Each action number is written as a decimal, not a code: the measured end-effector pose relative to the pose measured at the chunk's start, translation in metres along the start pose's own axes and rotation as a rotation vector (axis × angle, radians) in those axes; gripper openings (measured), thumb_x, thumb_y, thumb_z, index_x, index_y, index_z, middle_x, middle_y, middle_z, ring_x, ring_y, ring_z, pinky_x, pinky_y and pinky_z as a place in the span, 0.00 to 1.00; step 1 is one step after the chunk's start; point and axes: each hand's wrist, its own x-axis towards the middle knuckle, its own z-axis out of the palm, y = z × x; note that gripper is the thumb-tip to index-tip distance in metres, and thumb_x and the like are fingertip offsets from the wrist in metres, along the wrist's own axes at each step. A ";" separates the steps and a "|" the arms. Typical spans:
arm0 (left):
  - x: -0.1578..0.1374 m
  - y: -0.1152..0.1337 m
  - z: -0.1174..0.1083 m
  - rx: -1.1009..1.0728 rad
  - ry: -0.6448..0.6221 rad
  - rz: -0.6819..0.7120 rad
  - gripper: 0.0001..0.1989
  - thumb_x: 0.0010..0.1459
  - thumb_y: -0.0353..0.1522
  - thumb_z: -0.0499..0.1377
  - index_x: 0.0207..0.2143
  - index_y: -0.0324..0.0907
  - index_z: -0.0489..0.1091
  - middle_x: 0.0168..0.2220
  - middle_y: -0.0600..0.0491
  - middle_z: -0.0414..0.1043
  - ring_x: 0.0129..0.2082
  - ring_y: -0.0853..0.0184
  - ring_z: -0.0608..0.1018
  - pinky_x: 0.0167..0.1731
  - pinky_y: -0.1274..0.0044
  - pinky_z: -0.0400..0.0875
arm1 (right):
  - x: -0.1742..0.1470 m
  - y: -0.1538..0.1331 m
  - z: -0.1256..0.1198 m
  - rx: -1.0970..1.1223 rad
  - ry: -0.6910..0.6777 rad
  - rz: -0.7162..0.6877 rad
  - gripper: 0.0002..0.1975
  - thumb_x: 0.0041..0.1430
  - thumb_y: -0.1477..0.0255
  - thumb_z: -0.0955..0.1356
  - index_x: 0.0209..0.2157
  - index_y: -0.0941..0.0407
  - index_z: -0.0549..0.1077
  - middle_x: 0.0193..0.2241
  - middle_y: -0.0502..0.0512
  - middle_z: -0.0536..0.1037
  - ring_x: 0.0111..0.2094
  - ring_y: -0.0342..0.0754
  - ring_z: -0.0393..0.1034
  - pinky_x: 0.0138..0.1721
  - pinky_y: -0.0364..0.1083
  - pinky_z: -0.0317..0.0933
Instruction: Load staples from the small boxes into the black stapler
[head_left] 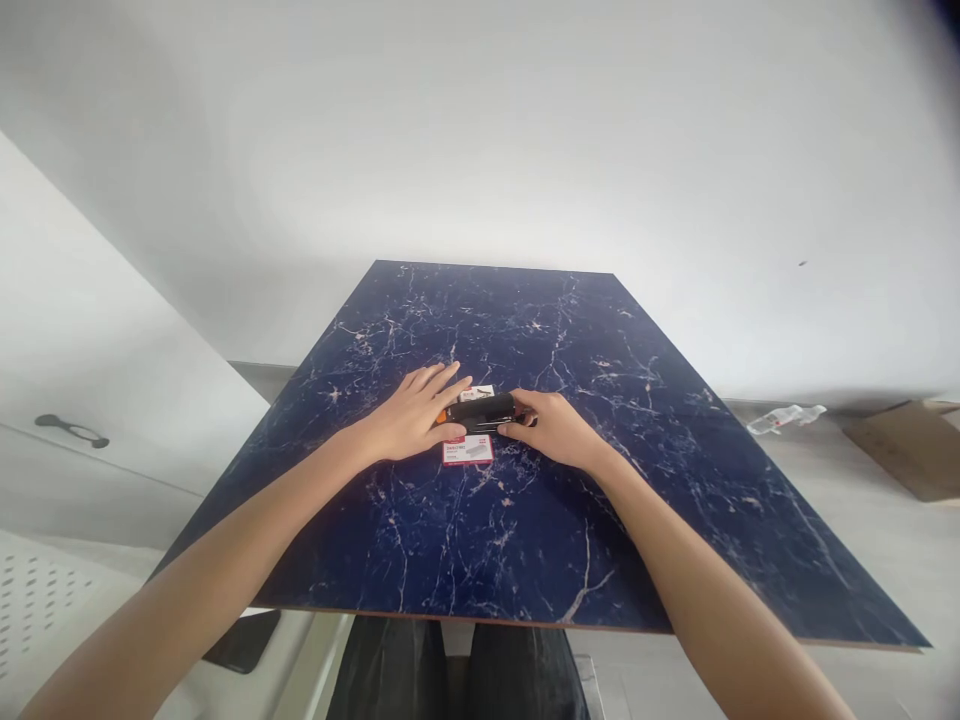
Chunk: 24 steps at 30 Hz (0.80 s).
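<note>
A black stapler-like tool point(484, 408) with a shiny metal strip and an orange bit at its left end lies crosswise near the middle of the table. My right hand point(551, 428) is closed round its right end, thumb on the near side. My left hand point(409, 415) is at the left end with its fingers spread, the thumb along the near side and the index finger beyond it. Under the tool's near side shows a white and red printed card or packet point(467, 452). Behind the tool is a small white printed box or card point(478, 392), partly hidden.
The blue marbled table point(480, 560) stands against a white wall. A white cabinet with a dark handle point(71, 430) is at the left. Right of the table are a clear plastic bottle point(786, 418) and a cardboard box point(907, 450). A dark flat object point(244, 641) lies below the front edge.
</note>
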 end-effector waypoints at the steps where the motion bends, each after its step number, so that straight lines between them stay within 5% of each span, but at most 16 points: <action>1: 0.001 0.000 0.000 0.009 0.002 0.004 0.37 0.67 0.53 0.51 0.73 0.53 0.45 0.75 0.48 0.39 0.73 0.44 0.47 0.67 0.49 0.48 | 0.000 0.001 -0.002 0.011 -0.006 0.009 0.06 0.58 0.67 0.71 0.35 0.54 0.75 0.31 0.49 0.79 0.31 0.47 0.71 0.34 0.45 0.62; 10: -0.001 -0.008 -0.011 0.052 0.101 0.074 0.28 0.67 0.49 0.53 0.64 0.46 0.66 0.68 0.45 0.61 0.67 0.47 0.60 0.63 0.52 0.58 | -0.011 0.023 -0.048 -0.009 -0.122 0.092 0.13 0.57 0.69 0.73 0.45 0.49 0.80 0.39 0.52 0.83 0.38 0.51 0.77 0.41 0.49 0.69; 14: -0.011 -0.006 -0.032 0.084 0.248 0.188 0.16 0.62 0.44 0.58 0.44 0.44 0.78 0.45 0.46 0.78 0.45 0.57 0.77 0.47 0.64 0.73 | -0.013 0.017 -0.054 -0.030 -0.063 0.071 0.11 0.58 0.65 0.72 0.43 0.50 0.80 0.39 0.55 0.83 0.37 0.52 0.76 0.38 0.50 0.70; 17: -0.017 0.009 -0.034 0.159 0.165 0.295 0.14 0.61 0.44 0.58 0.33 0.46 0.78 0.31 0.50 0.77 0.31 0.61 0.77 0.33 0.69 0.73 | -0.015 0.003 -0.055 -0.030 0.069 0.057 0.11 0.62 0.62 0.69 0.40 0.52 0.80 0.35 0.55 0.82 0.34 0.51 0.75 0.36 0.49 0.69; 21: -0.018 0.037 -0.017 0.219 0.010 0.362 0.17 0.61 0.45 0.58 0.42 0.43 0.78 0.31 0.49 0.78 0.29 0.60 0.79 0.32 0.69 0.73 | -0.018 -0.013 -0.054 0.016 0.090 0.021 0.12 0.64 0.61 0.67 0.36 0.52 0.79 0.31 0.53 0.81 0.30 0.49 0.74 0.33 0.48 0.67; 24: -0.016 0.049 -0.006 0.228 -0.005 0.339 0.19 0.63 0.43 0.57 0.47 0.41 0.77 0.31 0.48 0.77 0.30 0.59 0.79 0.33 0.68 0.74 | -0.020 -0.018 -0.054 0.061 -0.050 0.020 0.12 0.63 0.60 0.68 0.39 0.52 0.80 0.30 0.52 0.82 0.29 0.49 0.75 0.32 0.47 0.67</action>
